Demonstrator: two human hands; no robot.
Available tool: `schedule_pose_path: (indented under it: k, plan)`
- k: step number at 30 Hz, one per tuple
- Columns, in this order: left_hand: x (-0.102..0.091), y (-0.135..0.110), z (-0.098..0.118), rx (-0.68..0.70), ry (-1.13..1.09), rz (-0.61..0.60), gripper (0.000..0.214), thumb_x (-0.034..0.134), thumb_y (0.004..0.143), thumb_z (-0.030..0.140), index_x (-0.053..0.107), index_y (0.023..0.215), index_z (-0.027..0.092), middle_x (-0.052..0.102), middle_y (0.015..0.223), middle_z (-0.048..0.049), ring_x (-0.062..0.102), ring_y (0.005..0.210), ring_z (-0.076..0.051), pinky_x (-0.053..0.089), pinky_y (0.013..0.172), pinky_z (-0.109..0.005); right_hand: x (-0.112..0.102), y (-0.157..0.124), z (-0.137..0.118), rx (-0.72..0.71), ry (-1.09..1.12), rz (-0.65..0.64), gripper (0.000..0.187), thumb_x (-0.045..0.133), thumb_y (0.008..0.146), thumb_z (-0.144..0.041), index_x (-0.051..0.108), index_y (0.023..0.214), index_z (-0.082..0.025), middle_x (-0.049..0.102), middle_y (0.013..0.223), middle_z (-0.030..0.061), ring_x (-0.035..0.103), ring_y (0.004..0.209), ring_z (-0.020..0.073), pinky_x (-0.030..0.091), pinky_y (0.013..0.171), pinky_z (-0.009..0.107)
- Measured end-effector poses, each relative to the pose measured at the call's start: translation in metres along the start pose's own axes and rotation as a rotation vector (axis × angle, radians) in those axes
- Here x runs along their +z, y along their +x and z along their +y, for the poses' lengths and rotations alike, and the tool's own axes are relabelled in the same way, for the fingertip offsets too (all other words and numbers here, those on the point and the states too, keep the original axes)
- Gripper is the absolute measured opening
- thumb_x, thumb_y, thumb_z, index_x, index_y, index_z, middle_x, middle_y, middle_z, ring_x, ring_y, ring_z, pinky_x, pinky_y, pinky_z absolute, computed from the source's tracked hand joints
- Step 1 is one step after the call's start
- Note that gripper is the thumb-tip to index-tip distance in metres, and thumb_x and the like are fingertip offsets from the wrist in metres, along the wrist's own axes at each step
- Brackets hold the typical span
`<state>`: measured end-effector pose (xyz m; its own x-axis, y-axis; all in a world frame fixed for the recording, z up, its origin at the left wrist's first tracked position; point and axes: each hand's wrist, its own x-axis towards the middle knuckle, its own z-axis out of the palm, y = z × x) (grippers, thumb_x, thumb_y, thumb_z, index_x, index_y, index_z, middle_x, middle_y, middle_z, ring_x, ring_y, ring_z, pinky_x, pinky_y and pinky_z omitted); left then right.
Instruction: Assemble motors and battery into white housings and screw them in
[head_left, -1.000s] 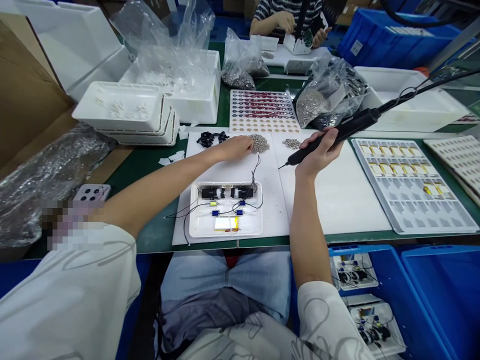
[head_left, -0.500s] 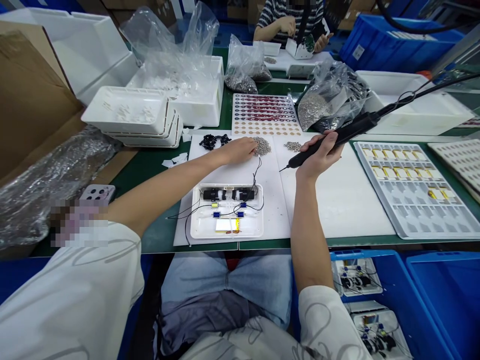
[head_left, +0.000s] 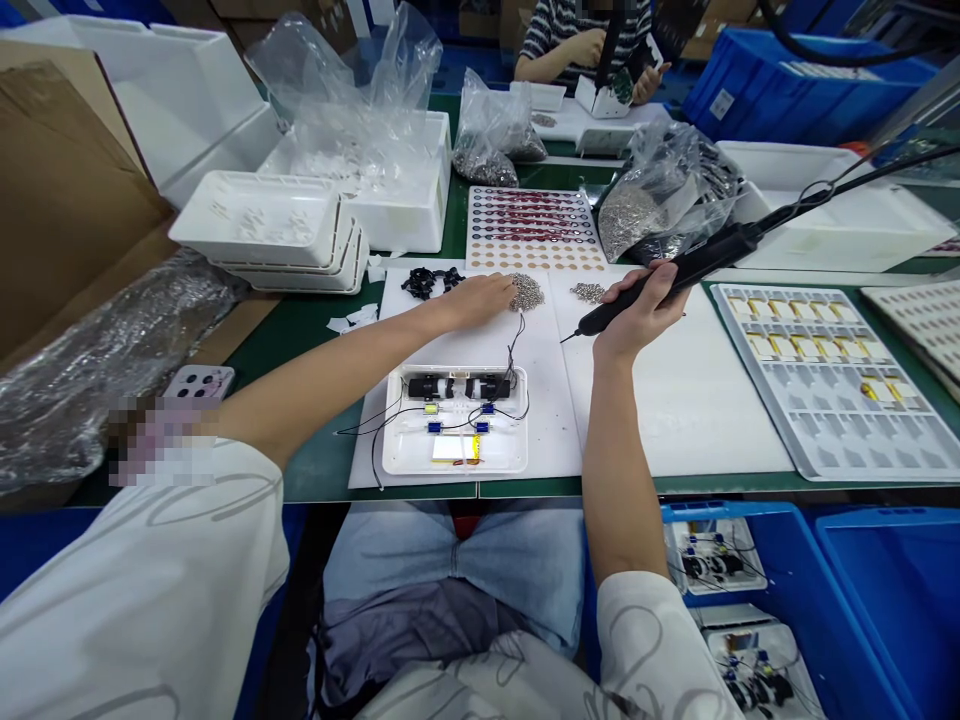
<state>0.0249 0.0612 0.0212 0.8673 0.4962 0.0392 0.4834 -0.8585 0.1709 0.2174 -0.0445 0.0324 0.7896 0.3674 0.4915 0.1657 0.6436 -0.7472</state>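
My right hand [head_left: 646, 308] grips a black electric screwdriver [head_left: 694, 262], its thin bit slanting down to the left over the white work mat [head_left: 675, 420]. At the edge of a pile of small silvery screws [head_left: 527, 292] is my left hand [head_left: 484, 299], fingers closed together; whatever lies between the fingertips is hidden. Below that hand sits a white plastic case [head_left: 390, 450] with black cylindrical parts [head_left: 429, 388], blue-ended components, wires and a flat silver-and-yellow battery [head_left: 450, 448]. Loose black wires stick out past its left side. A smaller screw pile [head_left: 587, 292] lies near the screwdriver bit.
Black small parts [head_left: 431, 283] and a sheet of red wired discs [head_left: 529, 228] lie behind my left hand. A battery tray [head_left: 825, 380] stands right, stacked white trays [head_left: 255, 220] left. A blue bin [head_left: 806, 590] holds similar cases. Across the table, a person works.
The camera view has shifted very slightly. Both hands keep their places, the left at the screw pile and the right around the electric screwdriver.
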Motion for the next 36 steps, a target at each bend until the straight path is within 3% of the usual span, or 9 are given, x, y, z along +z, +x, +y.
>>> schedule_pose_path:
  k: [4, 9, 17, 27, 36]
  plan:
    - [-0.002, -0.001, 0.001, -0.018, -0.04, 0.012, 0.031, 0.032, 0.096, 0.007, 0.061, 0.1, 0.019, 0.068, 0.108, -0.0145, 0.062, 0.1, -0.027, 0.045, 0.083, -0.038, -0.001, 0.0, 0.0, 0.002, 0.004, 0.003, 0.057, 0.054, 0.094, -0.079, 0.04, 0.1, -0.024, 0.043, 0.065, -0.0099, 0.044, 0.045, 0.0069, 0.04, 0.045, 0.025]
    - [-0.01, -0.003, 0.0, -0.046, -0.12, 0.01, 0.025, 0.034, 0.102, 0.019, 0.059, 0.102, 0.021, 0.07, 0.104, -0.0134, 0.061, 0.088, -0.023, 0.043, 0.075, -0.035, 0.0, 0.0, -0.001, 0.008, 0.025, 0.001, 0.055, 0.056, 0.094, -0.077, 0.042, 0.1, -0.024, 0.044, 0.066, -0.0097, 0.045, 0.046, 0.0064, 0.041, 0.045, 0.024]
    - [-0.005, -0.005, -0.009, -0.01, -0.117, -0.037, 0.028, 0.038, 0.1, 0.02, 0.064, 0.108, 0.018, 0.072, 0.117, -0.0133, 0.065, 0.106, -0.024, 0.046, 0.09, -0.035, 0.003, 0.001, 0.002, -0.003, 0.051, 0.029, 0.058, 0.058, 0.092, -0.079, 0.042, 0.098, -0.024, 0.044, 0.063, -0.01, 0.044, 0.044, 0.0062, 0.035, 0.042, 0.021]
    - [0.005, -0.007, -0.015, 0.066, -0.007, 0.009, 0.033, 0.034, 0.096, 0.006, 0.067, 0.102, 0.012, 0.069, 0.105, -0.0161, 0.062, 0.095, -0.023, 0.045, 0.084, -0.034, -0.001, 0.001, 0.003, -0.004, 0.027, -0.009, 0.055, 0.054, 0.095, -0.077, 0.041, 0.1, -0.024, 0.044, 0.066, -0.0093, 0.046, 0.045, 0.0059, 0.039, 0.044, 0.023]
    - [0.005, -0.006, -0.017, 0.058, -0.043, 0.023, 0.031, 0.035, 0.098, 0.008, 0.066, 0.099, 0.012, 0.067, 0.101, -0.0137, 0.06, 0.096, -0.021, 0.043, 0.087, -0.032, 0.0, 0.0, 0.002, 0.005, 0.055, 0.0, 0.053, 0.056, 0.096, -0.075, 0.042, 0.1, -0.024, 0.044, 0.065, -0.0096, 0.046, 0.045, 0.0059, 0.038, 0.043, 0.022]
